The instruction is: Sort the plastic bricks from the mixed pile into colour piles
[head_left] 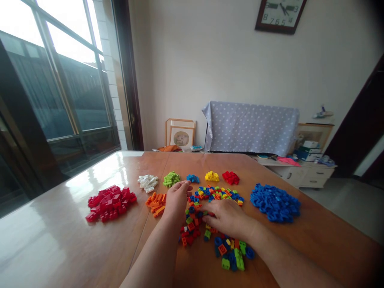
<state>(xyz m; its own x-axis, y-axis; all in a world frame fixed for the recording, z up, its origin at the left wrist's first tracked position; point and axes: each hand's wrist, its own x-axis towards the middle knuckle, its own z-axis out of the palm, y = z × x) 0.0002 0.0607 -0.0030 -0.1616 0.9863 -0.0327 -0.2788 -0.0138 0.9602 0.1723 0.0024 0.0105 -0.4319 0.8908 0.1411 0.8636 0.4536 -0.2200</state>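
A mixed pile of toy building bricks [192, 227] in several colours lies in the middle of the table [99, 248]. My right hand [228, 216] reaches over it, thumb and forefinger apart among the bricks; its other fingers are partly hidden. Above the pile's left side, my left hand [177, 194] is closed with the fingertips pinched together, and whatever they hold is too small to make out. Orange bricks [156, 204] lie just left of that hand. Behind it are light green bricks [171, 179] and small blue bricks [193, 178].
White bricks [148, 183], yellow bricks [212, 176] and a small red heap [231, 177] stand farther back. A larger red heap [111, 203] is at the left, a large blue heap [275, 203] at the right. Beyond the table are a polka-dot cloth [252, 128] and a white cabinet [309, 176].
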